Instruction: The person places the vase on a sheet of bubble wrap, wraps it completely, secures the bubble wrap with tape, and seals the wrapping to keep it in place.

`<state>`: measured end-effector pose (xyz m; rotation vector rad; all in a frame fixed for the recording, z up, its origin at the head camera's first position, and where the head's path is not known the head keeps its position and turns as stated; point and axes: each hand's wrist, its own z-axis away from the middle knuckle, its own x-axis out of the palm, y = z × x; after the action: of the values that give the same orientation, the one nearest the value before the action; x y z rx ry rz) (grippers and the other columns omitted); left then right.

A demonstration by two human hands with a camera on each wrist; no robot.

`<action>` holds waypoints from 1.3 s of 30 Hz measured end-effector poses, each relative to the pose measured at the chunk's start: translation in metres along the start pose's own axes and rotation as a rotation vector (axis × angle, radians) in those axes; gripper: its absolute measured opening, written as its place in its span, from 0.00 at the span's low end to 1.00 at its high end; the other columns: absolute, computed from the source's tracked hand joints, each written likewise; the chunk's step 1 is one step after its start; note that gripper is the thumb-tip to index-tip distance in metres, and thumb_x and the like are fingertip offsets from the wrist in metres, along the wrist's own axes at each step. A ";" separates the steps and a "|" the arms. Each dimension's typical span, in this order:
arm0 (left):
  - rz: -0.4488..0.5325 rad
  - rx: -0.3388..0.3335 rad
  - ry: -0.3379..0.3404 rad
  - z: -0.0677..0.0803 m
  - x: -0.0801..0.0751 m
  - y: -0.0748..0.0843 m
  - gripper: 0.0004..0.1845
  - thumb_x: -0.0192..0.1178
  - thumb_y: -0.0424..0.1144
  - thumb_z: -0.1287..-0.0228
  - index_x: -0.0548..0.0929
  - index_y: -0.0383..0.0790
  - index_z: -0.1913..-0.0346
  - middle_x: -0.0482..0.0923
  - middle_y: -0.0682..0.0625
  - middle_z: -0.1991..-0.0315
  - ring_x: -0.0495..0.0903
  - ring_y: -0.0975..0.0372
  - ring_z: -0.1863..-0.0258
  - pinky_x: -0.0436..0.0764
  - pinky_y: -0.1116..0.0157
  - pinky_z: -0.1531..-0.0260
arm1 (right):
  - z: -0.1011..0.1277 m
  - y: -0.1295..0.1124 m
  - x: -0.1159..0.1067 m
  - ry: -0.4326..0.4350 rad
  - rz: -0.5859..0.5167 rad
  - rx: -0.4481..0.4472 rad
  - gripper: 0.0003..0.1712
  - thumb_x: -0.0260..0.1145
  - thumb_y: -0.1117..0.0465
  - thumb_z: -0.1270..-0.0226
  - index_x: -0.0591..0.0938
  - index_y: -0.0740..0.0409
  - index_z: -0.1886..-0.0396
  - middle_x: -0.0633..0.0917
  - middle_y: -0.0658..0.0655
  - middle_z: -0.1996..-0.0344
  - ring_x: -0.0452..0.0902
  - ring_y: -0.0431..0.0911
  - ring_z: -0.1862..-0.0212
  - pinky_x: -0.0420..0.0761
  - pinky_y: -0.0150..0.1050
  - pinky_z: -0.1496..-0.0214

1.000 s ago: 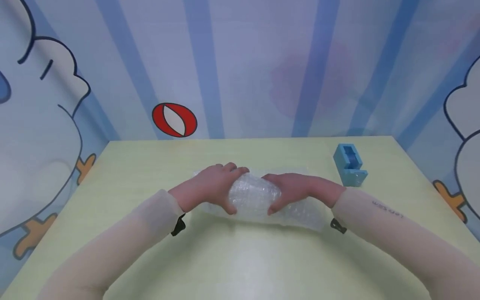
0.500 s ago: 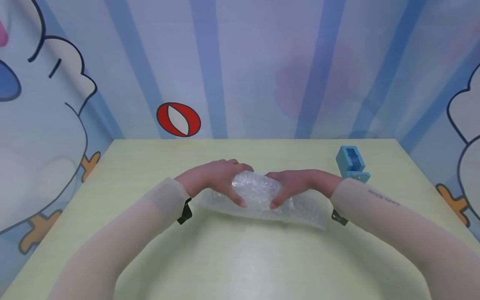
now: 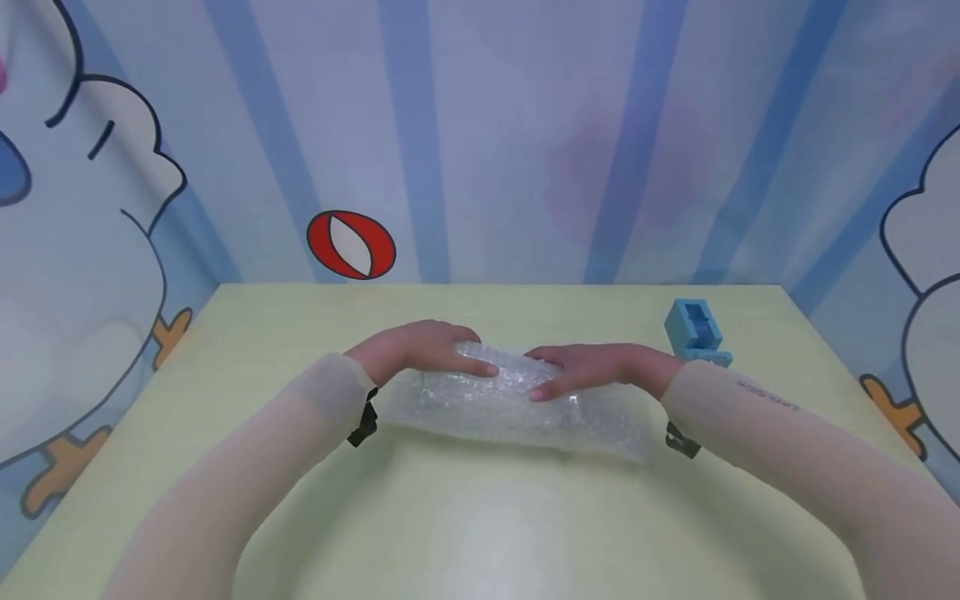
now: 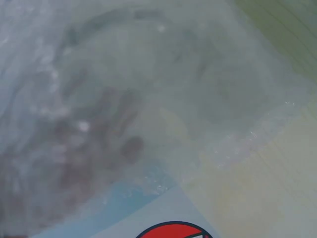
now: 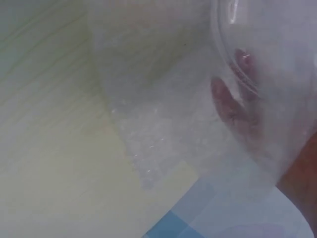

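Note:
A crumpled sheet of bubble wrap lies across the middle of the table in the head view. My left hand holds its upper left part, thumb over the front and the other fingers largely hidden behind. To the right, my right hand holds the wrap with its thumb on the near face. Through the film in the right wrist view, fingertips show beside the curved edge of a clear object, whose kind I cannot tell. The left wrist view is mostly filled by blurred bubble wrap.
A blue tape dispenser stands at the back right of the pale yellow table, partly behind the right forearm. Behind the table rises a striped blue backdrop with cartoon drawings.
The bulge of wrap between my hands has flattened. My left thumb has moved up from its near side to the top, and my right thumb has shifted slightly up and left.

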<state>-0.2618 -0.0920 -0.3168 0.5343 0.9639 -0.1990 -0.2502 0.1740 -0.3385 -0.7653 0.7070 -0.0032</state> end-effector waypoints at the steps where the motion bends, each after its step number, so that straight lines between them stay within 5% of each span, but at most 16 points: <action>1: 0.013 -0.008 -0.003 -0.001 0.000 -0.001 0.44 0.52 0.69 0.32 0.64 0.46 0.21 0.64 0.46 0.21 0.63 0.49 0.21 0.61 0.43 0.22 | -0.001 0.001 0.000 0.000 -0.011 0.008 0.57 0.62 0.28 0.36 0.56 0.53 0.18 0.64 0.58 0.21 0.61 0.57 0.21 0.64 0.63 0.22; 10: 0.065 -0.028 -0.024 -0.007 0.000 -0.005 0.44 0.52 0.69 0.32 0.64 0.46 0.21 0.61 0.45 0.20 0.58 0.47 0.20 0.58 0.42 0.21 | -0.006 0.003 -0.002 0.002 0.013 0.046 0.53 0.61 0.27 0.35 0.62 0.52 0.20 0.72 0.57 0.26 0.68 0.54 0.25 0.69 0.60 0.24; 16: 0.080 -0.026 -0.029 -0.005 -0.003 -0.005 0.44 0.52 0.68 0.32 0.64 0.46 0.21 0.62 0.44 0.20 0.59 0.47 0.20 0.59 0.41 0.22 | 0.009 -0.020 0.008 0.255 0.285 0.024 0.53 0.68 0.32 0.36 0.65 0.60 0.23 0.69 0.65 0.25 0.64 0.64 0.24 0.67 0.64 0.24; 19: 0.100 -0.023 -0.023 -0.005 -0.001 -0.007 0.43 0.53 0.68 0.32 0.65 0.46 0.22 0.63 0.45 0.21 0.61 0.47 0.22 0.63 0.42 0.23 | 0.014 -0.029 0.024 0.306 0.410 0.006 0.58 0.74 0.33 0.43 0.64 0.61 0.23 0.74 0.65 0.28 0.71 0.63 0.28 0.74 0.62 0.29; 23: 0.109 -0.004 0.017 -0.007 0.004 -0.008 0.39 0.48 0.68 0.29 0.69 0.46 0.25 0.68 0.45 0.24 0.66 0.48 0.25 0.66 0.44 0.25 | 0.013 -0.031 0.043 0.335 0.526 -0.017 0.63 0.81 0.38 0.50 0.62 0.65 0.23 0.79 0.65 0.34 0.79 0.61 0.36 0.81 0.59 0.36; 30: 0.125 -0.070 0.122 -0.003 0.009 -0.005 0.38 0.42 0.69 0.26 0.69 0.49 0.25 0.70 0.45 0.25 0.67 0.48 0.24 0.64 0.44 0.24 | 0.009 -0.027 0.050 0.400 0.563 -0.024 0.54 0.77 0.47 0.45 0.64 0.67 0.25 0.82 0.67 0.39 0.83 0.60 0.43 0.83 0.56 0.40; 34: 0.026 -0.041 0.203 0.000 0.009 -0.002 0.35 0.40 0.65 0.22 0.68 0.47 0.24 0.70 0.45 0.25 0.67 0.47 0.24 0.63 0.44 0.23 | 0.008 -0.025 0.044 0.386 0.543 -0.022 0.54 0.76 0.47 0.44 0.64 0.66 0.24 0.82 0.67 0.38 0.83 0.60 0.43 0.83 0.56 0.40; 39: -0.235 0.094 0.372 0.017 0.025 0.002 0.34 0.48 0.62 0.24 0.71 0.46 0.26 0.73 0.43 0.27 0.70 0.47 0.26 0.66 0.40 0.26 | 0.004 -0.023 0.034 0.323 0.488 0.007 0.53 0.75 0.46 0.41 0.62 0.63 0.22 0.82 0.64 0.37 0.82 0.56 0.44 0.83 0.55 0.40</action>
<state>-0.2348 -0.0973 -0.3296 0.5549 1.3865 -0.3653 -0.2161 0.1512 -0.3415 -0.5746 1.1876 0.3193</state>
